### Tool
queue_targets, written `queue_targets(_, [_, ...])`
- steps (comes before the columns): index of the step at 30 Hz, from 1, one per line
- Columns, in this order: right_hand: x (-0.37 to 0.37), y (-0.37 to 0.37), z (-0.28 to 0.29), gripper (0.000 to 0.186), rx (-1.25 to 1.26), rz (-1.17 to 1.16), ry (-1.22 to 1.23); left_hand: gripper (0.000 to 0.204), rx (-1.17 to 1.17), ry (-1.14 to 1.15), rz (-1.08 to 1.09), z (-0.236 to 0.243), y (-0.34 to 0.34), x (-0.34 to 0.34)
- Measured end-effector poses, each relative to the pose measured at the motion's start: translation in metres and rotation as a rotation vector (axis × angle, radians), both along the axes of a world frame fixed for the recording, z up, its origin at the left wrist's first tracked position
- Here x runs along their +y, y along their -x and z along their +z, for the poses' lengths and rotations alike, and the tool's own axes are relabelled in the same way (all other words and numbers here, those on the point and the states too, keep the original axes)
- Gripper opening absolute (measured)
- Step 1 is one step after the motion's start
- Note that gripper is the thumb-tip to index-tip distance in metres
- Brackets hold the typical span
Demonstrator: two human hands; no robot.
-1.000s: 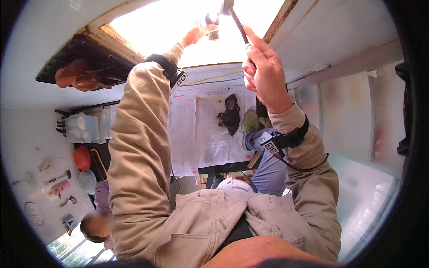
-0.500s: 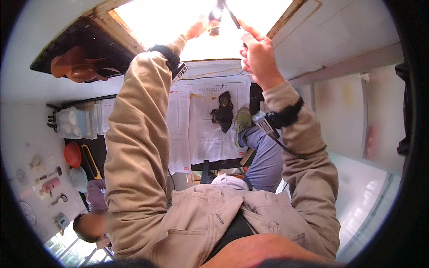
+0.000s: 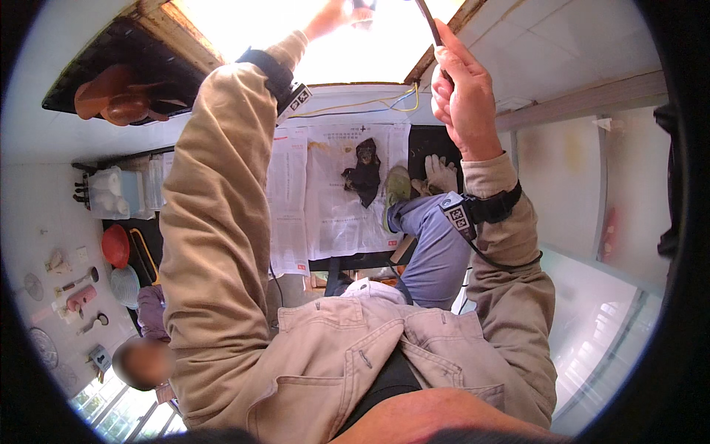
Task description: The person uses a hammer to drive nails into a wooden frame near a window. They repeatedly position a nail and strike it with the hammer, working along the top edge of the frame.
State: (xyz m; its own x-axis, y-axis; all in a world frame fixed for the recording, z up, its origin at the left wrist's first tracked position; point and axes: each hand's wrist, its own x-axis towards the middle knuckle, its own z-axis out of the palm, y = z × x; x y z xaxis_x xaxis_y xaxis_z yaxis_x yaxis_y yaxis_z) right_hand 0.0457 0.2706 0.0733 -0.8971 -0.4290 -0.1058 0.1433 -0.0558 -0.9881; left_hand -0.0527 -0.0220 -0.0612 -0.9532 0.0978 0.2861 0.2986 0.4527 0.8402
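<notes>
Overhead, a bright ceiling opening (image 3: 296, 52) washes out much of the work. My left hand (image 3: 329, 21) reaches up inside it, thumb and fingers bent around a small dark piece (image 3: 361, 16) lost in glare. To its right, my right hand (image 3: 467, 96) is wrapped around a thin dark bar-like handle (image 3: 429, 21). The handle's upper end runs out of the picture at the top, so the kind of tool is hidden. A yellow and blue wire pair (image 3: 370, 107) hangs just below the opening's near edge, between my hands.
Below lie printed paper sheets (image 3: 333, 229) with a dark crumpled cloth-like piece (image 3: 364, 174). My shoe (image 3: 397, 194) stands beside pale gloves (image 3: 441, 176). A dark panel holding a brown object (image 3: 122, 96) is at left. Frosted panels (image 3: 555, 177) stand right; another person (image 3: 153, 314) is lower left.
My right hand has moved right and slightly down, still gripping the dark handle. My left hand has gone higher into the glare. The view has shifted, bringing gloves beside my shoe into sight.
</notes>
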Motion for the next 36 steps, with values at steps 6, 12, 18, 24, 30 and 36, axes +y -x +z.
queue_targets(6, [0.001, 0.004, -0.004, 0.045, -0.062, -0.014, 0.005, 0.022, -0.063, -0.112, -0.02, -0.02, 0.004, 0.017])
queue_targets(12, [0.004, 0.008, -0.009, 0.046, -0.064, 0.006, 0.003, 0.022, -0.066, -0.078, -0.005, -0.025, 0.013, 0.025])
queue_targets(18, [0.005, 0.011, -0.01, 0.043, -0.043, 0.02, 0.029, 0.025, -0.075, -0.022, 0.05, -0.024, 0.013, 0.025])
queue_targets(24, [0.006, 0.012, -0.011, 0.043, -0.032, 0.016, 0.006, 0.027, -0.077, -0.063, 0.0, -0.029, 0.016, 0.023])
queue_targets(30, [-0.004, 0.009, -0.01, 0.041, 0.031, 0.028, 0.073, 0.028, -0.079, -0.062, 0.061, -0.031, 0.016, 0.029])
queue_targets(36, [-0.015, 0.004, -0.009, 0.039, 0.094, -0.047, 0.105, 0.031, -0.095, 0.006, 0.087, -0.026, 0.013, 0.028])
